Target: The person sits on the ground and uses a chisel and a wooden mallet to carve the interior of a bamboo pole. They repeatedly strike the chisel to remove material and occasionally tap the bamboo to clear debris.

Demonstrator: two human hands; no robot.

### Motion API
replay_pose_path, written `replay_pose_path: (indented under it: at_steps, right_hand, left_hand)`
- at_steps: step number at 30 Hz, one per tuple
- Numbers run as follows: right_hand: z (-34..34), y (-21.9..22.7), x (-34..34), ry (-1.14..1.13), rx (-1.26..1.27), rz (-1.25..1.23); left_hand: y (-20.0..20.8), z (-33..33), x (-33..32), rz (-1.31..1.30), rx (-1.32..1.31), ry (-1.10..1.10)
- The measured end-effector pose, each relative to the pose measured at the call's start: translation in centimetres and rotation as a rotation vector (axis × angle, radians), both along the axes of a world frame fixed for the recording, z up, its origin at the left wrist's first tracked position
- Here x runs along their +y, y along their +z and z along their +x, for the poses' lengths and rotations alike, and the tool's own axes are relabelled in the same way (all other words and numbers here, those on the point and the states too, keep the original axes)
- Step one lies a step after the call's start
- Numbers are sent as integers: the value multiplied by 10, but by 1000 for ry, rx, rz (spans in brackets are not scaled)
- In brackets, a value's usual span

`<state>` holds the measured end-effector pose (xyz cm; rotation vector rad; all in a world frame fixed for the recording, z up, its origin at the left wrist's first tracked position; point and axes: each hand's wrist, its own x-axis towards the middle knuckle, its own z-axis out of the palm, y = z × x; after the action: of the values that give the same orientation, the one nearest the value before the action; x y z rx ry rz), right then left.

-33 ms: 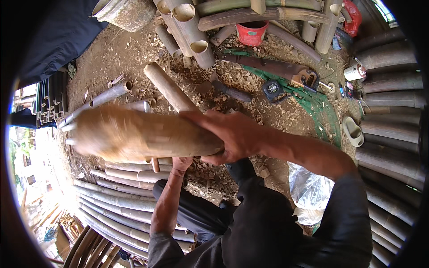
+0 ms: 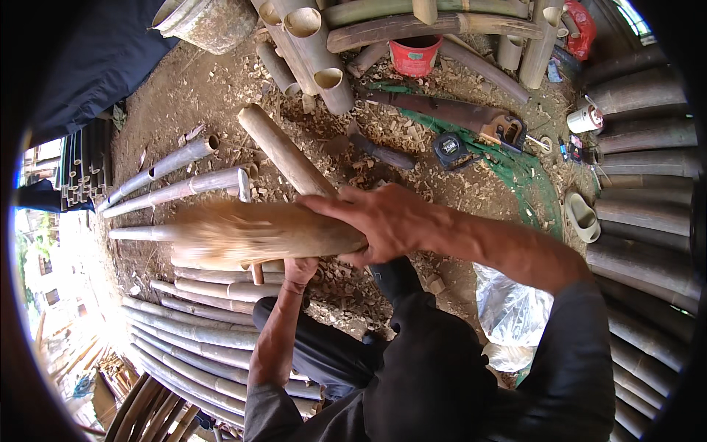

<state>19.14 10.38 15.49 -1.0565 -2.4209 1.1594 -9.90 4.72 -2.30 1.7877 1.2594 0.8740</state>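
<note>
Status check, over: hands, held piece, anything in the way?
Right hand gripping wooden club, far end blurred. Left hand partly hidden by club, grip unclear. Club blocks view of whatever's directly beneath.

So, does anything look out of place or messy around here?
One light-coloured slipper beside the bamboo poles on the right looks odd: no mate shows. Wood chips litter the ground. The wooden piece in the right hand is too blurred at its left end to judge for damage.
</note>
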Motion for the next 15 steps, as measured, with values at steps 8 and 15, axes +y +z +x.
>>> replay_pose_path:
  at_steps: [8,15]
  right_hand:
    - [-21,11,6,18,151,230]
    - [-9,-2,15,-157,118,-120]
  left_hand:
    - [-41,16,-41,-366,-717,455]
    - [-27,26,82,-735,-566,119]
